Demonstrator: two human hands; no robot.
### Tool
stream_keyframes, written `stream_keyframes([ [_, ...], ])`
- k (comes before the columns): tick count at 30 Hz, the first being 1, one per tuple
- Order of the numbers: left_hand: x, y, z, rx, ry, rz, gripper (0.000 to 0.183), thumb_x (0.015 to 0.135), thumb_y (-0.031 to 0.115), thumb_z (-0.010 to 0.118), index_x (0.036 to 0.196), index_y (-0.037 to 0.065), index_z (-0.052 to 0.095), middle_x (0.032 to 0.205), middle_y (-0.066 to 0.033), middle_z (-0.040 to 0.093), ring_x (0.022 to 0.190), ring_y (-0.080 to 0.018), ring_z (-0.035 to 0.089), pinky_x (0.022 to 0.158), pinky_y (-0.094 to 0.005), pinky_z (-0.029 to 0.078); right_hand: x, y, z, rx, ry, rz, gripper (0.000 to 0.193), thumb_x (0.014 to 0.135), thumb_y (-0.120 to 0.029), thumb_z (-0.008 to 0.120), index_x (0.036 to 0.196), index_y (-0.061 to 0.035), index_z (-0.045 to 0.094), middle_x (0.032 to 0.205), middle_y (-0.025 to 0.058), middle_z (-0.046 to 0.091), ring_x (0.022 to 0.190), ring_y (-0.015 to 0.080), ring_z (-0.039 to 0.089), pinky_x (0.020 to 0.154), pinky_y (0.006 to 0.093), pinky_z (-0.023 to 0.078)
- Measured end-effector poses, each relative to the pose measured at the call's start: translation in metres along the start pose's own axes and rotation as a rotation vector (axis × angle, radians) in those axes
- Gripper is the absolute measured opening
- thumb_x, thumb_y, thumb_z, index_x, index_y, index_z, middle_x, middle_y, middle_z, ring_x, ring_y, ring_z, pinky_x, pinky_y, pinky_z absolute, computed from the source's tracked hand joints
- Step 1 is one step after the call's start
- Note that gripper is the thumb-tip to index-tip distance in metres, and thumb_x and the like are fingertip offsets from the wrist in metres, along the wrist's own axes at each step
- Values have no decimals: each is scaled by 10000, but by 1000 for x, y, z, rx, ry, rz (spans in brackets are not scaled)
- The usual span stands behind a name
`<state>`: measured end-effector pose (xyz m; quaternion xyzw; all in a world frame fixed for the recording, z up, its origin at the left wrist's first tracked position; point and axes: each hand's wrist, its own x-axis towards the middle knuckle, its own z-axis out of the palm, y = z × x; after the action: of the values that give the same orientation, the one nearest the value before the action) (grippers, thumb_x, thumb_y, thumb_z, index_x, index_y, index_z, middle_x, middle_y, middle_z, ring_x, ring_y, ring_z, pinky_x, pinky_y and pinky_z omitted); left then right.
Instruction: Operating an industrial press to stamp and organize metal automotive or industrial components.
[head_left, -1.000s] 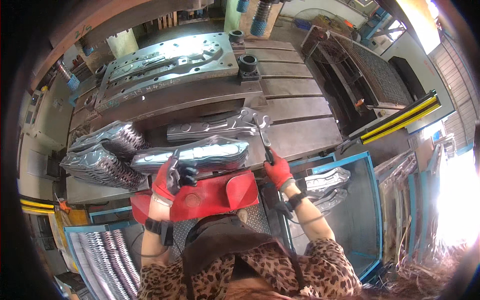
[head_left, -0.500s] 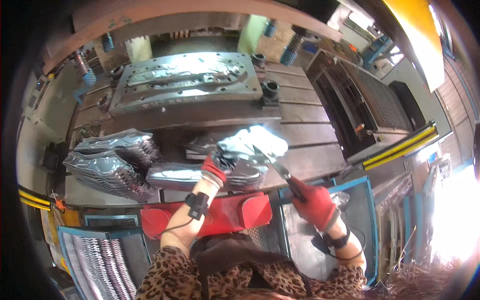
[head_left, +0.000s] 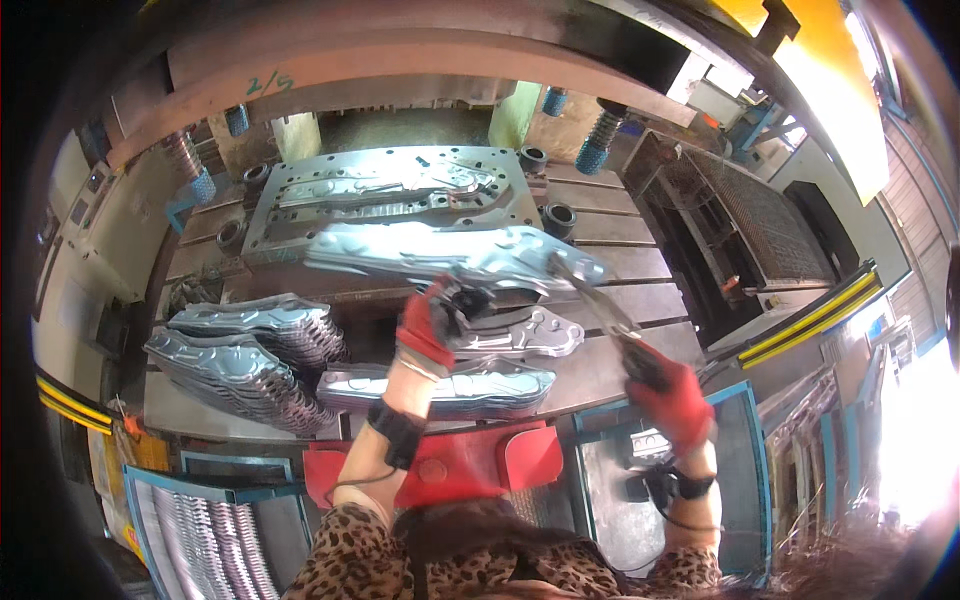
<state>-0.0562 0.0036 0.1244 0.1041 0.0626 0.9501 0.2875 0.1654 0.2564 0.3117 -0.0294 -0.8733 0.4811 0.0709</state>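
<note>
A long pressed sheet-metal panel [head_left: 430, 250] is held up crosswise in front of the die [head_left: 385, 190]. My right hand [head_left: 675, 400], in a red glove, is closed on the handle of long-jawed pliers [head_left: 607, 310], whose jaws meet the panel's right end. My left hand [head_left: 428, 325], also red-gloved, is at the panel's near edge with fingers curled. Something dark lies at those fingers, and I cannot make out what it is. Below it are a loose pressed panel [head_left: 530, 333] and a low stack of panels [head_left: 440, 388].
Taller panel stacks [head_left: 240, 375] stand at the left of the slotted press bed [head_left: 640, 290]. Springs [head_left: 600, 135] and guide bushings [head_left: 558, 218] flank the die. A red padded piece [head_left: 430, 465] and blue-framed bins [head_left: 210, 520] sit along the near edge. Yellow-striped bars [head_left: 810, 320] stand at the sides.
The panel has been lifted off the near stack area and moved forward, in front of the die. Both hands have gone forward with it, and the view has tilted up.
</note>
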Motion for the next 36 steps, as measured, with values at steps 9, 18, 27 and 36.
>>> stream_keyframes([
  [9, 82, 135, -6, 67, 177, 92, 286, 935, 237, 457, 1009, -34, 510, 1014, -260, 567, 985, -399, 564, 925, -505, 452, 197, 47, 135, -210, 32, -133, 489, 751, -220, 595, 1227, -137, 519, 953, 225, 616, 945, 379, 577, 808, 420, 467],
  [18, 81, 156, 14, 252, 189, 164, 395, 944, 265, 450, 1164, -62, 430, 1117, -249, 527, 1037, -367, 552, 934, -478, 460, 266, 53, 162, -278, 28, -76, 409, 739, -203, 558, 1121, -58, 548, 836, 250, 620, 798, 379, 612, 719, 399, 488],
  [27, -10, 82, 33, 596, 236, 214, 355, 877, 190, 567, 1163, -16, 524, 1062, -138, 607, 963, -247, 611, 882, -400, 487, 259, 24, 171, -676, -62, -140, 464, 749, -118, 489, 1209, -66, 499, 911, 230, 634, 865, 381, 613, 769, 436, 482],
  [36, -180, 69, 55, 1317, 636, 399, 263, 882, 155, 566, 1082, -13, 599, 1001, -103, 619, 917, -150, 560, 807, -291, 451, 154, 75, 141, -540, 69, -131, 564, 776, -188, 553, 1317, -194, 393, 926, 181, 628, 858, 382, 596, 736, 483, 469],
])
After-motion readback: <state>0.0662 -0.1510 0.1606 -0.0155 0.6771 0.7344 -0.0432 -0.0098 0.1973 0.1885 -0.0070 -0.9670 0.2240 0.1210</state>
